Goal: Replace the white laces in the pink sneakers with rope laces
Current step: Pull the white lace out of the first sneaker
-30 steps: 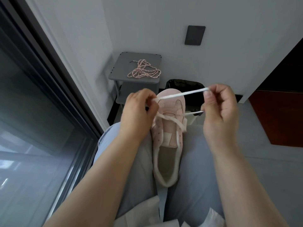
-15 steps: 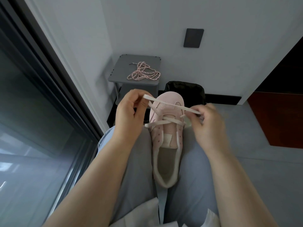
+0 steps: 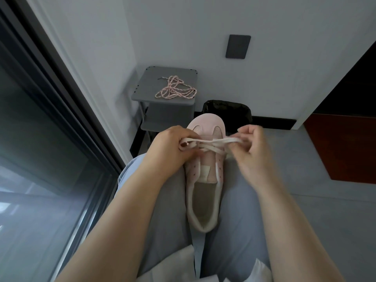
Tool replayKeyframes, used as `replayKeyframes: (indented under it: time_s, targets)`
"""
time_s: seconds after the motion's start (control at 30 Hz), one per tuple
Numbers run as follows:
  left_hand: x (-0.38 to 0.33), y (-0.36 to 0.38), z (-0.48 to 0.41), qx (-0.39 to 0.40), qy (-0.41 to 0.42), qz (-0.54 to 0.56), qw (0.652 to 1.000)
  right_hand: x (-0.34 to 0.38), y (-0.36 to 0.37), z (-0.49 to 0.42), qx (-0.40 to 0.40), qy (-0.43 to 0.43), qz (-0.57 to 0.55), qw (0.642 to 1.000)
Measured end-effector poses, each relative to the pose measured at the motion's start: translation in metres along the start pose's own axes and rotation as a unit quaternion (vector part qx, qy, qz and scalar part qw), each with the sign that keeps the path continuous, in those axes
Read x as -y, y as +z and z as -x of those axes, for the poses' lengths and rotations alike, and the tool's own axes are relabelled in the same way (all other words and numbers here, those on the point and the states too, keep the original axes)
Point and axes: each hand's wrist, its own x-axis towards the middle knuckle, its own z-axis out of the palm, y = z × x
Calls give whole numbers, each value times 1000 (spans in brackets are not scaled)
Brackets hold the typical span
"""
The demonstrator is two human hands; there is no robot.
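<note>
While one pink low-top sneaker (image 3: 205, 180) with a mesh toe, a white padded rim and a pale insole lies toe-away between the person's two thighs in smooth grey trousers (image 3: 166, 200), both hands work at its front. Just left of the eyelets, the left hand (image 3: 173, 147) has its grip curled, pinching a loop of the one flat white woven lace (image 3: 211, 141). The right hand (image 3: 252, 151), blurred, sits just right of them, thumb and fingers pinching another stretch of the same lace. Between the two grips the lace runs taut as a flat band across the sneaker's toe end, and just nearer the person further passes cross at the front eyelets, while small unlaced holes dot both flaps by the tongue. Well beyond the grips, on one square grey plastic tabletop (image 3: 150, 86) with a shelf beneath, lies a loose tangle of round twisted rope lace (image 3: 176, 91), pink flecked with white; whether it is one lace or two cannot be told. Beyond the right grip, behind the sneaker's toe, stands one bin lined with a glossy black bag (image 3: 227, 110), and higher on the white wall sits one dark rectangular plate (image 3: 237, 46).
</note>
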Motion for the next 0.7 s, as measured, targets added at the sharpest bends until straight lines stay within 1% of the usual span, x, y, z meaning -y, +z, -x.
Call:
replayKeyframes:
  time_s: [0.07,0.17,0.23,0.33,0.4,0.47,0.5,0.53,0.57,0.6,0.63,0.7]
  targets:
    - [2,1,-1,-29,-13,13,999,-1,4,1,32,9,26,999]
    - [5,3,-1,-54,-28,3,998,2,5,4,58,-14,42,997]
    - [5,2,-1,-77,-19,-5,997,2,4,5,51,-42,50,997]
    - [6,1,0,-111,-2,0,994,0,6,4,15,-71,55,996]
    - [6,1,1,-136,-27,58,989,-2,7,4,-3,-81,52,995]
    - [5,0,2,-174,-60,176,967,-4,5,3,-41,-66,32,996]
    - [3,-2,3,-197,-74,236,949,-3,3,2,-74,-44,-1,996]
    - [2,-5,4,-221,-84,286,929,-1,0,0,-112,-18,-60,992]
    - [0,-8,5,-245,-93,320,910,2,-4,-2,-146,6,-135,980]
    - [-1,-10,5,-266,-100,346,894,5,-8,-3,-162,21,-211,964]
    - [-1,-12,5,-284,-110,366,879,9,-10,-2,-159,30,-275,948]
    - [-1,-14,5,-306,-128,398,856,15,-9,1,-128,41,-371,919]
